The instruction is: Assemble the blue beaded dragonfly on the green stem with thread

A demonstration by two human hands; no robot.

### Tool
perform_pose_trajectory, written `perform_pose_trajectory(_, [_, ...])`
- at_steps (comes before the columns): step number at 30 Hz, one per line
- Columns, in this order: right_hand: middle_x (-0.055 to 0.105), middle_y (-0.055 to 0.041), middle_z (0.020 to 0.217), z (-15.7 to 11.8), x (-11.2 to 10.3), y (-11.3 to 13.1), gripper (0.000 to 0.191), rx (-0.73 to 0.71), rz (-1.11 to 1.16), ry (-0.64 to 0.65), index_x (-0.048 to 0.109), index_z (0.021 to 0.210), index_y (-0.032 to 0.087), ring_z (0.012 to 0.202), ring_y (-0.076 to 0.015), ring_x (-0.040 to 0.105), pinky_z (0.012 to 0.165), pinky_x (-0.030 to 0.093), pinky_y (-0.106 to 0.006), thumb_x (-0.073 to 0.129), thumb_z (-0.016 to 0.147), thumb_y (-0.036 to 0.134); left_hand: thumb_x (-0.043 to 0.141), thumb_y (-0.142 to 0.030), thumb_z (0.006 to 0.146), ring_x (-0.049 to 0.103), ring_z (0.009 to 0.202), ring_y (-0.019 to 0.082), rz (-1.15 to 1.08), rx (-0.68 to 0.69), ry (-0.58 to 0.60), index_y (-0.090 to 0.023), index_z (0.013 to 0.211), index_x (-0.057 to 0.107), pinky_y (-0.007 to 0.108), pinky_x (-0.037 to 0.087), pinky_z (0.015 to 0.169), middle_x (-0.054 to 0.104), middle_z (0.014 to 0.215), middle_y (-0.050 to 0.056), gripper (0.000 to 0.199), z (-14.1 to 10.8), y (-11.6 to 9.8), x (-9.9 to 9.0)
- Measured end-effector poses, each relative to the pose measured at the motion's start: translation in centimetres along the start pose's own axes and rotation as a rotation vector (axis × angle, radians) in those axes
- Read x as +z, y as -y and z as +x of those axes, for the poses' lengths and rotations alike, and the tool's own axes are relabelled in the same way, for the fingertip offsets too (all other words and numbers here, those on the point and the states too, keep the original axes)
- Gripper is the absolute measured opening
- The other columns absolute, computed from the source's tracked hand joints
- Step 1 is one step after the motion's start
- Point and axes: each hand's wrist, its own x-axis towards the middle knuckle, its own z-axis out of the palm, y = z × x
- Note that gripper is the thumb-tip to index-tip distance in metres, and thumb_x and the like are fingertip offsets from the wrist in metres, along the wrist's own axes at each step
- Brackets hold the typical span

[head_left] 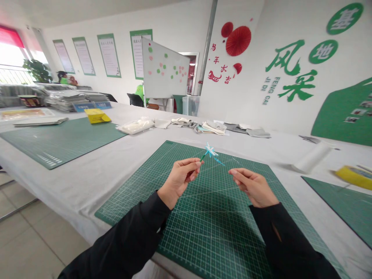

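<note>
A small blue and white beaded flower (pixel 211 150) on a green stem is held up above the green cutting mat (pixel 203 217). The stem is pinched between the thumb and fingers of my left hand (pixel 183 177). From the flower a thin blue strand (pixel 218 161) slants down to the right. My right hand (pixel 253 186) is closed in a pinch just right of the strand's end; whatever lies between its fingertips is too small to make out. Both hands are raised over the mat, apart from each other.
Behind the mat lie a clear plastic packet (pixel 136 126) and folded cloth pieces (pixel 213 128). At left are another mat (pixel 64 141) and a yellow box (pixel 97 116). A white roll (pixel 314 157), yellow tape (pixel 355 176) and a third mat (pixel 343 205) sit at right.
</note>
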Motion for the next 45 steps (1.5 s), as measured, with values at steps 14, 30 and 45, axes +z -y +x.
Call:
perform_pose_trajectory(14, [0.068, -0.0084, 0.104, 0.3, -1.4, -0.5, 0.033, -0.251, -0.198, 0.068, 0.067, 0.105, 0.021, 0.074, -0.0144, 0.057, 0.070, 0.048, -0.033, 0.063, 0.076, 0.038, 0.072, -0.021, 0.069, 0.039, 0.039, 0.001, 0.060, 0.012, 0.174, -0.012, 0.074, 0.067, 0.019, 0.024, 0.044, 0.056, 0.054, -0.002, 0.012, -0.5, 0.2, 0.0])
perform_pose_trajectory(30, [0.070, -0.0057, 0.086, -3.5, 6.2, 0.8, 0.024, -0.132, 0.566, -0.014, 0.073, 0.078, 0.023, 0.062, -0.0112, 0.047, 0.057, 0.043, -0.028, 0.072, 0.066, 0.043, 0.065, -0.023, 0.077, 0.048, 0.044, 0.006, 0.585, 0.491, 0.001, -0.016, 0.079, 0.070, 0.023, 0.037, 0.044, 0.055, 0.065, -0.001, 0.009, -1.7, 1.5, 1.7])
perform_pose_trajectory(45, [0.061, -0.0002, 0.062, -3.0, 4.8, 1.0, 0.021, -0.118, 0.445, 0.176, 0.072, 0.079, 0.020, 0.044, -0.0043, 0.030, 0.043, 0.026, -0.024, 0.073, 0.067, 0.037, 0.064, -0.021, 0.078, 0.047, 0.051, 0.007, 0.613, 0.600, -0.063, -0.018, 0.081, 0.071, 0.022, 0.036, 0.047, 0.055, 0.066, 0.000, 0.008, -1.6, 1.0, 1.3])
